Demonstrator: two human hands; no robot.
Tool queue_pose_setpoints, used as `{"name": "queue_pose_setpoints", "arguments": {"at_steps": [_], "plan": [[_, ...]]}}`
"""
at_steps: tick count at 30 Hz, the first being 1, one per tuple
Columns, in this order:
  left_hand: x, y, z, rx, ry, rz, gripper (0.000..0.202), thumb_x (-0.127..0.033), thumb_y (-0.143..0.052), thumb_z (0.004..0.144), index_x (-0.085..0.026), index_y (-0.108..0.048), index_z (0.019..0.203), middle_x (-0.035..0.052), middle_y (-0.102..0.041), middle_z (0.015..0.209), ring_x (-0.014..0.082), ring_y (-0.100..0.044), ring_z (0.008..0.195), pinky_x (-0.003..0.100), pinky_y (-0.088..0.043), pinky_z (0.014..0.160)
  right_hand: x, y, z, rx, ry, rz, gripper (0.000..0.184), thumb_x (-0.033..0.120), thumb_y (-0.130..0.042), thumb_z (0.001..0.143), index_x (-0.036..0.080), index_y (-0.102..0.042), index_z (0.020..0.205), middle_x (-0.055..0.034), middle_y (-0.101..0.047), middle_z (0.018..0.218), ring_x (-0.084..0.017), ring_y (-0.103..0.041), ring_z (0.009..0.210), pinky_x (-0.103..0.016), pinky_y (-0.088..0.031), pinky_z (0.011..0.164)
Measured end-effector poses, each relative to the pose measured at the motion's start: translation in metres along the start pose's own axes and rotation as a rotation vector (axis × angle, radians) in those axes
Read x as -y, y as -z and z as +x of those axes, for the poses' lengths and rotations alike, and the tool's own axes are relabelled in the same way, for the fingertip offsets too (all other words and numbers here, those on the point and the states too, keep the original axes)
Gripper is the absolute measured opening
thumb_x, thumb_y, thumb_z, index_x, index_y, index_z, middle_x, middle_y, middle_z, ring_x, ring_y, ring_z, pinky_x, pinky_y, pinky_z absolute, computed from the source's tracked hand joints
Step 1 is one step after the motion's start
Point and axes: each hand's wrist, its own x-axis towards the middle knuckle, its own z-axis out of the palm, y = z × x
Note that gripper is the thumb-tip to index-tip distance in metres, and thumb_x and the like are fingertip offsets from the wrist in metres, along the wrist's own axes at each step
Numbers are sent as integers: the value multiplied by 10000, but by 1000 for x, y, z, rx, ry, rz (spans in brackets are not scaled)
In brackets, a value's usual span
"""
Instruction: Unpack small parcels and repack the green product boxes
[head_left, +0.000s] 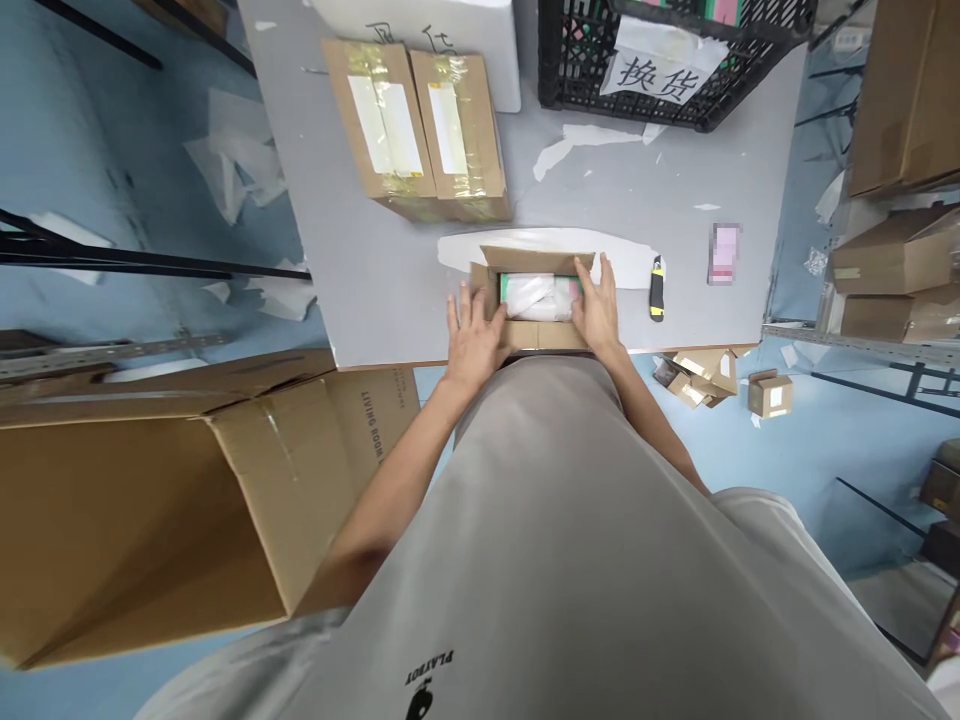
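Note:
A small cardboard box (pixel 536 337) stands at the table's front edge with its flaps up. Inside it lies a white-wrapped packet (pixel 541 296) with green and pink showing at its ends. My left hand (pixel 477 340) rests against the box's left side, fingers stretched and spread. At the right side, my right hand (pixel 598 310) touches the flap and box edge, its fingers apart. Neither hand is closed around anything. A yellow-and-black utility knife (pixel 657 289) lies to the right of my right hand. White paper (pixel 630 251) lies behind the box.
Two taped cartons (pixel 457 195) and a white box (pixel 480 50) stand at the back left of the table (pixel 360 290). A black crate (pixel 570 95) is at the back right. A pink blurred item (pixel 724 254) lies right. A large open carton (pixel 300 450) stands left.

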Motion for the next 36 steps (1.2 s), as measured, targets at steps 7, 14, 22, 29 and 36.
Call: {"name": "queue_pose_setpoints", "arguments": {"at_steps": [7, 14, 22, 29, 36], "plan": [[24, -16, 7, 30, 103, -86, 1123, -301, -997, 904, -151, -430, 1862, 332, -484, 1841, 547, -444, 1766, 702, -392, 1459, -34, 18, -36, -16, -167, 12, 539, 413, -531, 1222, 221, -656, 1711, -220, -417, 1937, -431, -271, 1876, -745, -322, 1506], [5, -29, 15, 71, 187, -53, 1239, -178, -924, 921, -196, -243, 1957, 304, -518, 1728, 510, -611, 1598, 633, -608, 1283, -22, -8, -42, 205, -138, -13, 730, 410, -586, 1196, 116, -477, 1854, -290, -589, 1761, -438, -545, 1638, -646, -484, 1421], [-39, -2, 49, 59, 81, 25, 736, -268, -791, 1071, -224, -592, 1778, 240, -571, 1713, 489, -583, 1579, 608, -587, 1285, -17, -6, -39, 144, -160, -58, 717, 332, -624, 1144, 142, -515, 1828, -271, -627, 1662, -445, -568, 1526, -674, -500, 1378], [-73, -23, 103, 269, 25, 170, 652, -120, -637, 1066, -143, -648, 1718, 287, -607, 1686, 459, -570, 1576, 554, -580, 1218, 1, 13, -35, 98, -114, -105, 596, 253, -617, 1138, 136, -637, 1722, -266, -648, 1623, -431, -573, 1489, -641, -499, 1364], [-58, -30, 99, 241, 27, -20, 471, -114, -550, 1080, -227, -879, 1398, 219, -744, 1444, 446, -710, 1397, 562, -601, 1162, 29, 25, -26, 231, -46, -88, 575, 230, -624, 1173, 173, -664, 1743, -233, -667, 1640, -407, -609, 1530, -561, -509, 1390]]}}
